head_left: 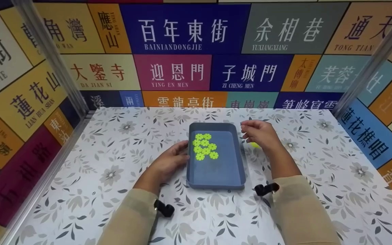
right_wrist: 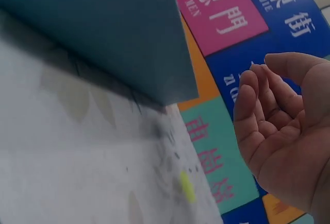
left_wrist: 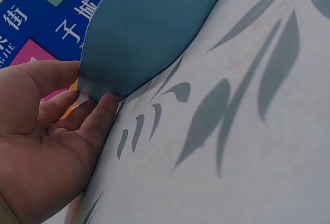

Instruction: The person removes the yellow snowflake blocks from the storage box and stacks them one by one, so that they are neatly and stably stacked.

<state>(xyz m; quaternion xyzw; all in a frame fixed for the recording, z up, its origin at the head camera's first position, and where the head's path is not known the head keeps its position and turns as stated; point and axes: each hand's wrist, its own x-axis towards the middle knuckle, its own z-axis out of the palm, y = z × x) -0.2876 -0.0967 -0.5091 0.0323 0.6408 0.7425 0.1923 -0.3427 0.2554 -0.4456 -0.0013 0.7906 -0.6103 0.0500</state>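
A grey-blue rectangular tray (head_left: 216,174) lies on the table, with several yellow-green flower-shaped pieces (head_left: 204,143) flat in its upper left part. At its left side my left hand (head_left: 169,162) rests fingertips against the outer wall; in the left wrist view the thumb and fingers meet the tray wall (left_wrist: 144,28). My right hand (head_left: 262,134) hovers just off the upper right edge, fingers loosely bent and nothing visible between them. Beneath that hand, a yellow-green piece (head_left: 255,144) is on the table, partly covered; it shows blurred in the right wrist view.
A white tablecloth (head_left: 111,175) with grey leaves and flowers covers the table. Panels with coloured street-name signs (head_left: 172,73) stand behind and on both sides, with clear corner posts (head_left: 51,58). A small black device (head_left: 164,208) is worn on each wrist.
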